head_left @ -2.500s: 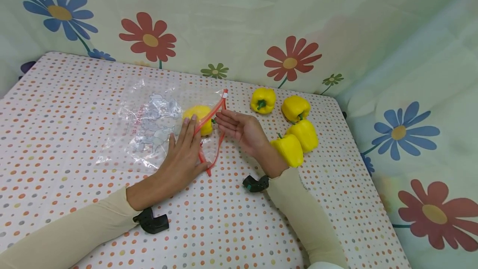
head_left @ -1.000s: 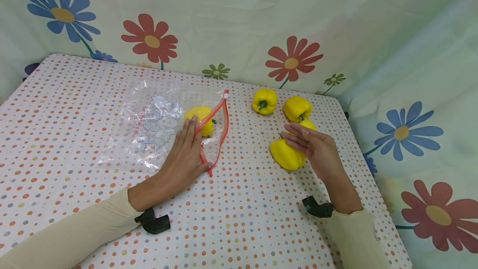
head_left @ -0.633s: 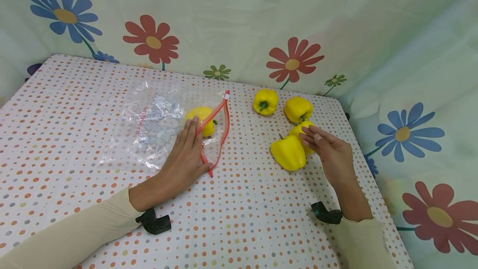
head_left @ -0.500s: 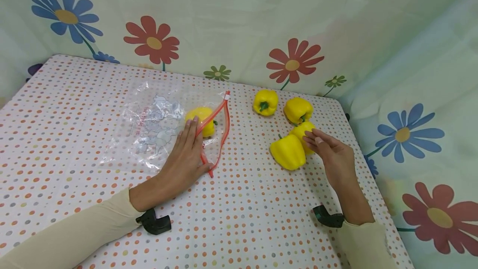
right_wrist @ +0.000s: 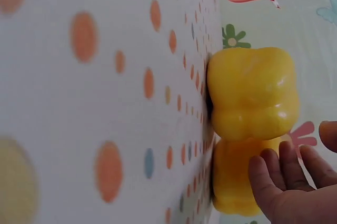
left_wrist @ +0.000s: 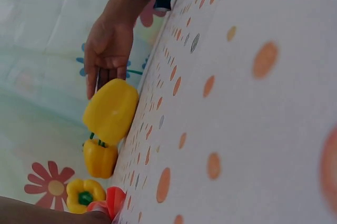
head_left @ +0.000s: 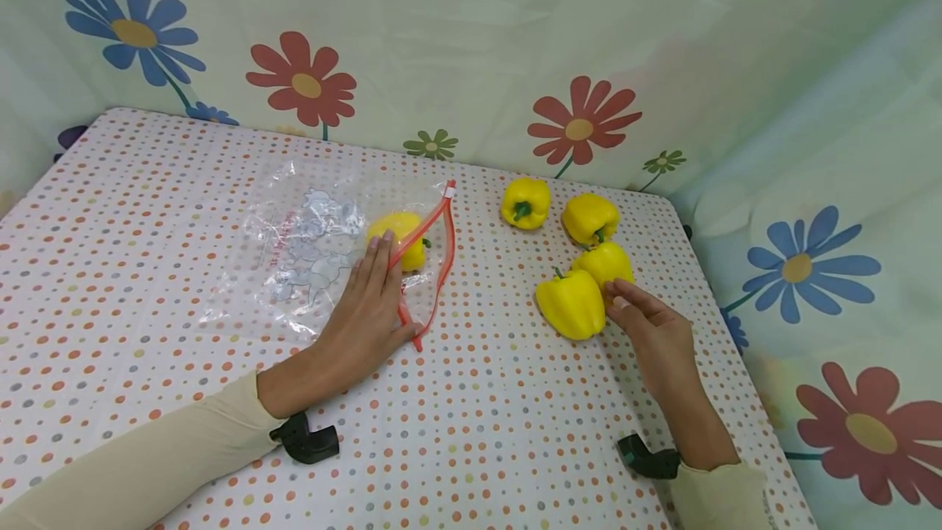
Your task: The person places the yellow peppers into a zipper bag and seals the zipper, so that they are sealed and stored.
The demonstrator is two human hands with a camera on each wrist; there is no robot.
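My left hand (head_left: pixel 361 317) lies with straight fingers on a clear zip bag (head_left: pixel 294 244), its thumb touching the red zip edge (left_wrist: pixel 117 200) in the left wrist view. Inside the bag, close to its gaping mouth, is one yellow bell pepper (head_left: pixel 401 240), partly behind the fingers. My right hand (head_left: pixel 658 338) is beside two adjoining peppers, the nearer bell pepper (head_left: pixel 570 305) and the one behind it (head_left: pixel 605 262). In the right wrist view its fingers (right_wrist: pixel 263 182) are loosely bent in front of the rear pepper, gripping nothing; whether they touch it I cannot tell.
Two more bell peppers, one upright pepper (head_left: pixel 526 203) and another (head_left: pixel 590 217), sit near the back of the table. A dotted cloth (head_left: pixel 456 432) covers the tabletop. A flower-printed curtain (head_left: pixel 441 47) hangs behind and on the right.
My right hand has left the bag's mouth and travelled right to the peppers, then lowered toward the front pair. The left hand and the bagged pepper have stayed put.
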